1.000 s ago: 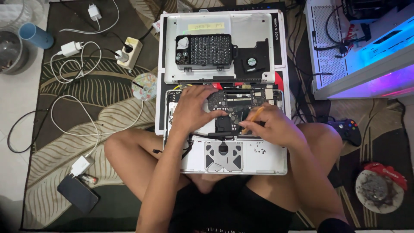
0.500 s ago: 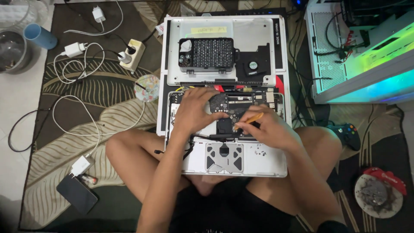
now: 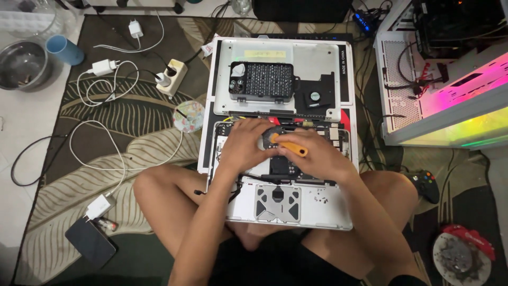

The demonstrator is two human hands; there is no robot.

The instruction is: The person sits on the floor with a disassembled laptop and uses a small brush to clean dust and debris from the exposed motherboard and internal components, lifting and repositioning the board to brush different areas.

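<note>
Patterned rug (image 3: 132, 153) on the floor carries everything; person sits cross-legged w/ an opened silver laptop base (image 3: 323, 212) across the lap, insides up. Its removed bottom cover (image 3: 317, 63) lies just beyond, w/ a black screwdriver-bit case (image 3: 262, 79) and a small loose fan (image 3: 315, 97) on top.

Both hands meet over the middle of the board, near the hinge edge. Left hand (image 3: 241, 145) lies flat, fingers spread loosely, pressing on the internals and touching a round dark part (image 3: 267, 140); not gripping anything I can see. Right hand (image 3: 312, 159) is closed on an orange-handled screwdriver (image 3: 291, 147).

Key relation: driver's long axis runs from lower right up-left, tip end toward the round part, right beside the left fingertips. Tip itself hidden, so can't tell what it's seated in. Right hand is the working one; left is nearer the part, bracing.

Trackpad underside (image 3: 278, 203) sits toward the body, apart from both hands.
</note>
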